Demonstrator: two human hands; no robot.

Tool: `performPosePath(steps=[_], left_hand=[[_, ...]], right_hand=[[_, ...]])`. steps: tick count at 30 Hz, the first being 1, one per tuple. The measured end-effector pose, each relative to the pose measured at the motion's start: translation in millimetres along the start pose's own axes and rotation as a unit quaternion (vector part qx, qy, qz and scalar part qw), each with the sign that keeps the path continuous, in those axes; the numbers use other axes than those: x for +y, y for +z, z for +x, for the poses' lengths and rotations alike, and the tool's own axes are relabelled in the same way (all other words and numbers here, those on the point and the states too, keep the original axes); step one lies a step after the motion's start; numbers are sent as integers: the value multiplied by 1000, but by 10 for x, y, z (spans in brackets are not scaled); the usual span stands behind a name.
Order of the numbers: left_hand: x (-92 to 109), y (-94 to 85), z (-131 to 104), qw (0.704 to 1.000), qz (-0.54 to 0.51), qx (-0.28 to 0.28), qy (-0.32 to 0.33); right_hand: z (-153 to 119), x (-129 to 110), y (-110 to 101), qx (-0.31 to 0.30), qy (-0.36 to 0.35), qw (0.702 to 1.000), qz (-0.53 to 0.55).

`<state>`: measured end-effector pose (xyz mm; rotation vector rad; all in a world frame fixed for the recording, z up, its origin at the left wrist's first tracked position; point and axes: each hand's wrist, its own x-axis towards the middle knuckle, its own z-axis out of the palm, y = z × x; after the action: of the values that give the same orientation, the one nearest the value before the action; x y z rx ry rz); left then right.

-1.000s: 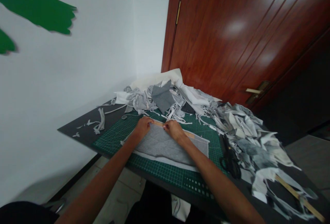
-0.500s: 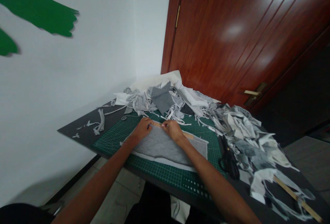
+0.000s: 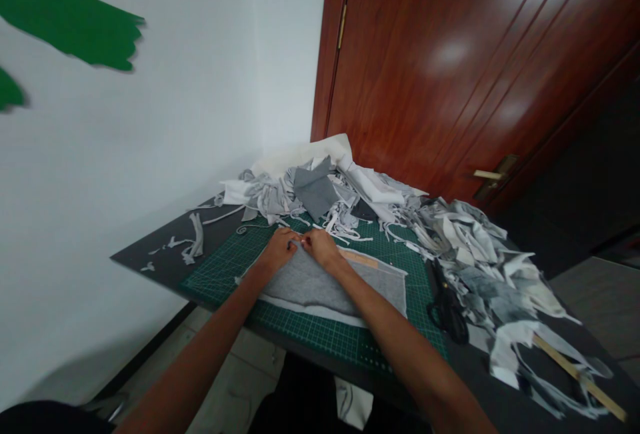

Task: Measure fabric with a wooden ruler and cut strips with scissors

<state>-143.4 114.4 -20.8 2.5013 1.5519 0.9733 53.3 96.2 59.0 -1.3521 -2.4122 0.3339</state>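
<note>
Reaching across the green mat, the left hand and right hand meet near the far edge of the grey cloth in the head view. The cloth lies flat on the mat; bare mat borders its near edge and right end. A scrap pile bounds the far side, and the scissors lie at the mat's right edge. The fingers of both hands are bent, with little gap to the thumbs; whether they pinch the cloth cannot be told.

Compared with half a second ago, the right hand has shifted toward the left, exposing more of the tan strip on the cloth.

The cloth is soft, roughly rectangular and pale along its borders. The mat carries a fine grid. The pile combines crumpled pieces with thin, curling strips. The strip is straight and narrow.
</note>
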Motion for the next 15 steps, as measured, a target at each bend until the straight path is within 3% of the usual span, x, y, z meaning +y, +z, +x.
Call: performPosePath(steps=[11,15], left_hand=[[-4,7,-11,1000,7,7,-7],[12,0,-8,1000,5,12,-14]], right_hand=[[-446,534,-345,-20,12,1000,-17],[-456,518,-344,-12,11,1000,-12]])
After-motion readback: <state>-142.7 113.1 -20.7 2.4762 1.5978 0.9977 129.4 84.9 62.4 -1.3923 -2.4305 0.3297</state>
